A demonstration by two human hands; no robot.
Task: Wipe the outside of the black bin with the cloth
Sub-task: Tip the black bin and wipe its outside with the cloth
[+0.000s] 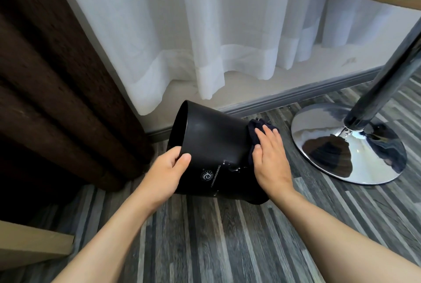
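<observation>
One tipped black bin (214, 146) with small illegible white logo lettering (210, 175), left hand (167, 172) clamped on its rim, right hand (270, 157) flat on dark cloth (252, 134).

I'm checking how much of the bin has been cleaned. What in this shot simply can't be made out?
All in the head view:
- The black bin far side and underside: hidden by its own body.
- Most of the cloth: covered by the right hand.
- Bin's inside: the opening faces away.
- Small lettering by the logo: too small to read.
- Left hand fingertips: curled over the rim.

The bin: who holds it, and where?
The left hand grips the black bin at its open rim; the right hand presses a dark cloth against its base.
</observation>
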